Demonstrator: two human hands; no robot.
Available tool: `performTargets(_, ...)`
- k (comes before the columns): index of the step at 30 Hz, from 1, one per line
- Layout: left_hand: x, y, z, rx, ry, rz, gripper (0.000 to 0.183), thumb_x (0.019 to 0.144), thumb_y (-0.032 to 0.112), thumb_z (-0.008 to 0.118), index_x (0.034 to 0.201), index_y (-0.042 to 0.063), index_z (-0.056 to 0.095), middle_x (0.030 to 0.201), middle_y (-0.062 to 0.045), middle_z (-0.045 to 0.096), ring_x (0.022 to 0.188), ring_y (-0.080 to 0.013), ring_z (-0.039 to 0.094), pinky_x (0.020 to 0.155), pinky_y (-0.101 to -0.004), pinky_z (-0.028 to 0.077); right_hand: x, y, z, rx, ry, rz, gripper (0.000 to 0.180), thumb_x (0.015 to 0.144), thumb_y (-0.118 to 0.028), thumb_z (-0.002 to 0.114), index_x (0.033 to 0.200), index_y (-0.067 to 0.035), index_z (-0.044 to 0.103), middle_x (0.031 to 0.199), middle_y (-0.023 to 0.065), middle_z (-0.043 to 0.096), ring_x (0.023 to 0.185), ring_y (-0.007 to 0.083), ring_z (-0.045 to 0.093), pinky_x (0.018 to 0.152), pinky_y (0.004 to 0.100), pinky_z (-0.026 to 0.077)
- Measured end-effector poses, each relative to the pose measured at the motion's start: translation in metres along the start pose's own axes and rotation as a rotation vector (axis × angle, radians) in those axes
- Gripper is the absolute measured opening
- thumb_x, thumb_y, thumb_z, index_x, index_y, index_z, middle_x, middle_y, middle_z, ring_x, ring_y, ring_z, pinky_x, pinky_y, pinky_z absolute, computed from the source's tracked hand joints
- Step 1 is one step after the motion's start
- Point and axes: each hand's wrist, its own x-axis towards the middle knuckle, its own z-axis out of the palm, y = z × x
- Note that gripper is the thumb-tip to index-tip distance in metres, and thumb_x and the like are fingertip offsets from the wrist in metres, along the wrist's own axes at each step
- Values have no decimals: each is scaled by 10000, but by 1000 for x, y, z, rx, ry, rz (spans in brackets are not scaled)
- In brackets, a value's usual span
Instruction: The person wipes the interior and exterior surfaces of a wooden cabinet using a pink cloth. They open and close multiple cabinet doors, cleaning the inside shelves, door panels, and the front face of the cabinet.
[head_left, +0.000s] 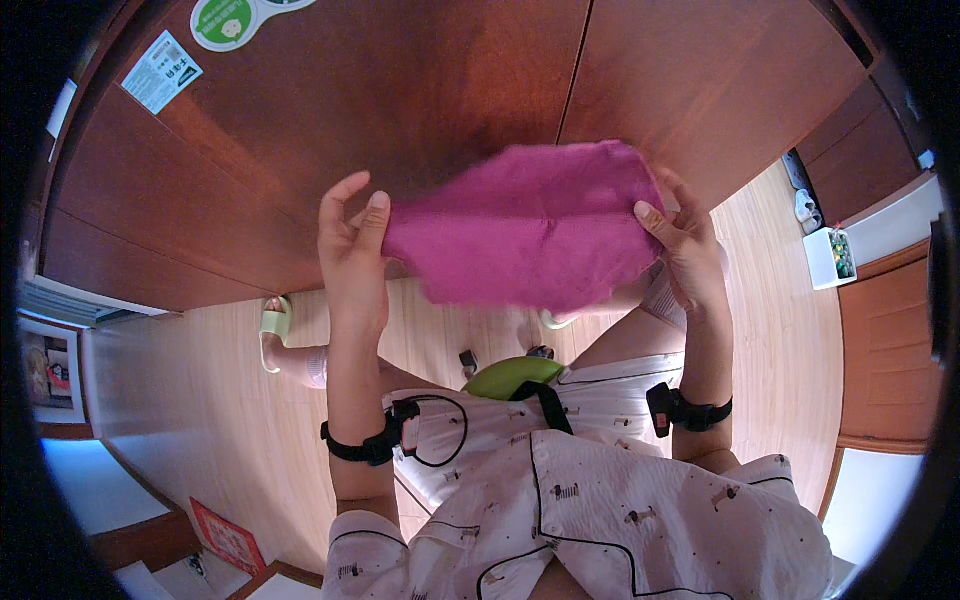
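A magenta cloth (525, 232) hangs stretched between my two hands, in front of a reddish-brown wooden cabinet front (360, 82). My left hand (352, 232) pinches its left end between thumb and fingers, with the index finger raised off it. At the other end, my right hand (682, 236) grips the edge, the thumb on the near face and the fingers partly hidden behind. The cloth's lower edge is uneven and slightly blurred. Black straps with small devices circle both forearms.
Below me is a green seat (514, 375) over a pale wood floor (217, 397). A dark vertical seam (576, 71) divides the cabinet front. Labels with writing (162, 73) are stuck at its upper left. To the right stand a white box (821, 259), light shoes (807, 210) and a brown door (885, 337).
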Motion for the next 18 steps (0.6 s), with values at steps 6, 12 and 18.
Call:
performTargets(6, -8, 4, -6, 268, -184, 197, 266, 914, 46, 738, 1178, 15, 716, 1010, -4, 674, 886, -85, 619, 788, -218, 491, -9, -11, -2, -165, -181, -80, 576, 855, 20, 757, 1396, 3, 561, 1067, 141, 719, 913, 184, 704, 853, 315, 576)
performTargets(12, -8, 1, -19, 611, -93, 496, 240, 787, -53, 796, 1013, 13, 747, 955, -49, 660, 842, -134, 622, 760, -262, 497, -10, -5, -10, -555, -170, -281, 404, 817, 65, 772, 1210, 25, 685, 989, 70, 702, 880, 138, 677, 797, 276, 561)
performTargets(18, -15, 12, -32, 575, -233, 488, 189, 808, -14, 786, 790, 15, 600, 825, -6, 616, 796, -98, 570, 748, -234, 448, -2, -14, -21, -515, -223, -371, 109, 875, -31, 718, 979, 0, 706, 966, 61, 718, 887, 123, 665, 793, 269, 519)
